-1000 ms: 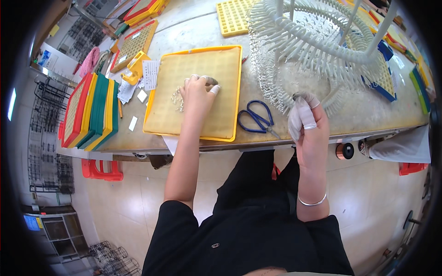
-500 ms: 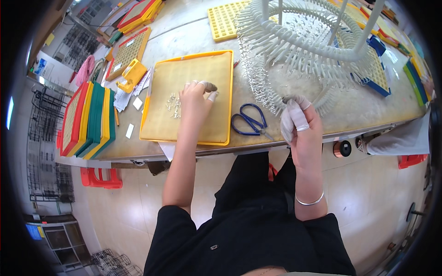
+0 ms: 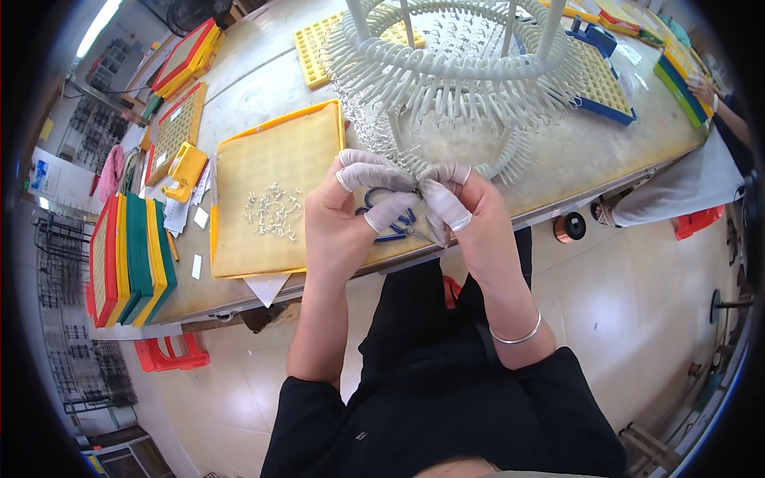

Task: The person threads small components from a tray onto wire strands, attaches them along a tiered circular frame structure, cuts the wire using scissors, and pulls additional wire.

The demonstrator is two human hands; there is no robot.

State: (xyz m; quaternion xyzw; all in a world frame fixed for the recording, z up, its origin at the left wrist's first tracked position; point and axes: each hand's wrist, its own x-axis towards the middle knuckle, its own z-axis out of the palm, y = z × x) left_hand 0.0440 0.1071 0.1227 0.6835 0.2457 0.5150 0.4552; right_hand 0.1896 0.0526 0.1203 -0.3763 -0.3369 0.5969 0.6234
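Observation:
My left hand (image 3: 339,209) and my right hand (image 3: 472,209) meet fingertip to fingertip near the table's front edge. Both wear whitish finger covers, and each is closed in a pinch. Whatever lies between the fingertips is too small and hidden to name. Just behind them stands a pale ring-shaped rack (image 3: 446,68) with rows of thin prongs, many carrying tiny pieces. Beneath my hands lie blue-handled snips (image 3: 389,237), partly covered. A yellow-rimmed tray (image 3: 307,139) sits left of my left hand, with a loose cluster of small silvery pieces (image 3: 273,211) on it.
Upright red, yellow and green trays (image 3: 139,259) stand at the left end, near a yellow tape dispenser (image 3: 186,171). A yellow grid tray (image 3: 313,56) lies behind, a blue-edged one (image 3: 610,103) at right. Another person's hand (image 3: 701,89) is far right. A copper wire spool (image 3: 569,228) is beyond the table edge.
My left hand has left the tray and moved right to meet my right hand, which has come left. The view has shifted, so table things appear further left.

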